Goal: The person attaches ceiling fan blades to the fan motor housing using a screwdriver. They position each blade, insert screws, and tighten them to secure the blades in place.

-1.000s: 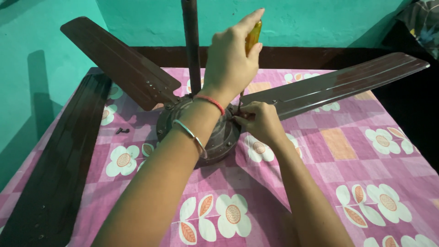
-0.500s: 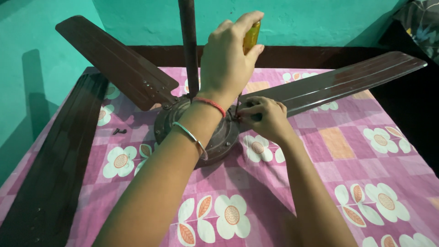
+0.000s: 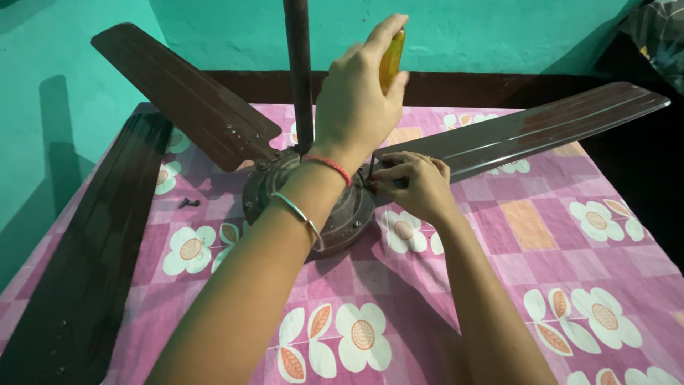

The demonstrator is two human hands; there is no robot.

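The ceiling fan motor housing (image 3: 313, 203), dark brown and round, lies near the middle of a bed covered by a pink floral sheet (image 3: 541, 235). Its downrod (image 3: 299, 71) stands upright out of the hub. Two blades are attached: the left blade (image 3: 185, 96) runs up towards the teal wall, and the right blade (image 3: 527, 132) reaches out to the far right. A third, loose blade (image 3: 92, 257) lies flat along the left edge of the bed, apart from the housing.

The left hand (image 3: 356, 107) is closed around the yellow handle of a screwdriver (image 3: 390, 60), thumb raised along the top. The thin shaft drops to the root of the right blade, at the housing rim. The right hand (image 3: 413, 185) rests at that same joint, its fingertips pressed together in a pinch around the tip of the shaft; whether a screw sits between them cannot be told.

Two small dark screws (image 3: 189, 202) lie on the sheet, left of the housing and just beside the loose blade.

Risks, as judged:
- The driver tip could slip off the fastener and jab the pinching fingers, since they sit right at the tip.
- The bed is soft; downward pressure could rock the housing and tilt the shaft off line.
- The loose screws could roll into a fold of the sheet and be lost.
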